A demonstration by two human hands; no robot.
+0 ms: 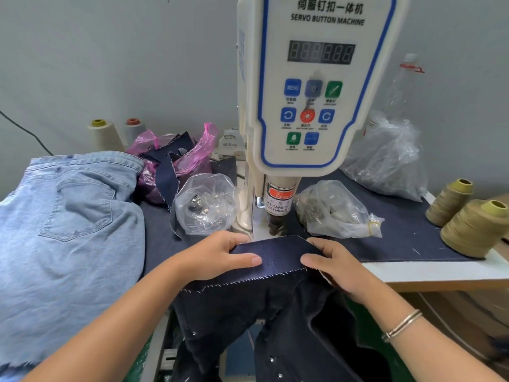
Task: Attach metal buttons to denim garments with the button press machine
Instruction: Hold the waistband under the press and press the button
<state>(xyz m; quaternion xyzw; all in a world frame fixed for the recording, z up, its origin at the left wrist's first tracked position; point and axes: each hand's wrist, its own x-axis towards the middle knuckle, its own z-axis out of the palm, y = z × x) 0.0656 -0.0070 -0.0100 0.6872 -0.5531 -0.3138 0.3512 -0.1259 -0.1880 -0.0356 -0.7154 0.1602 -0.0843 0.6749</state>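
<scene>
The white servo button machine (316, 86) stands at the centre, its press head (275, 221) pointing down just behind a dark navy denim piece (278, 257). My left hand (220, 255) grips the piece's left edge, thumb on top and fingers curled underneath. My right hand (336, 266) grips its right edge the same way. The cloth's far edge lies right under the press head, and the rest of the garment hangs over the table's front edge, showing small metal buttons (272, 359). Two clear bags of metal buttons (206, 205) (333, 210) flank the machine.
A light blue denim garment (63, 221) covers the table's left side. A pink bag of dark scraps (176, 158) and thread cones (106, 135) sit behind it. At right are olive thread cones (476, 227), a large clear bag (385, 161) and a plastic bottle (402, 84).
</scene>
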